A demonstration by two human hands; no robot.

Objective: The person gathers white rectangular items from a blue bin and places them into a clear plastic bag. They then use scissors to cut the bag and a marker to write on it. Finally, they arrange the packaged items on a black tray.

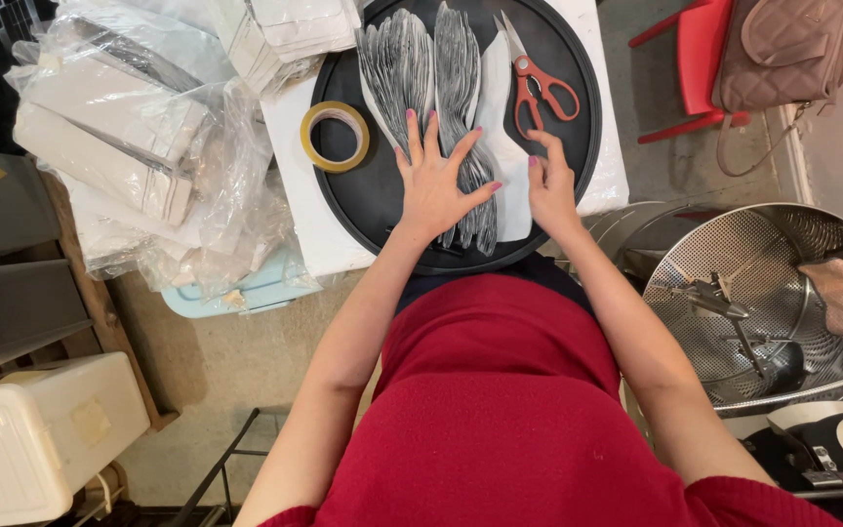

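Note:
My left hand (433, 181) lies flat with fingers spread on a fanned stack of grey paper packets (461, 88) lying on a round black tray (363, 195). My right hand (550, 181) rests beside it, fingertips pressing a white paper sheet (507, 146) at the stack's right edge. A second fanned grey stack (394, 68) lies just left of the first. Red-handled scissors (539, 90) lie on the tray right of the stacks. A roll of yellow tape (336, 137) sits at the tray's left rim.
Clear plastic bags of white cartons (129, 137) pile up on the left. A perforated steel drum (763, 293) stands at the right, a red chair (695, 59) with a pink handbag (792, 49) behind it. White plastic box (41, 439) at lower left.

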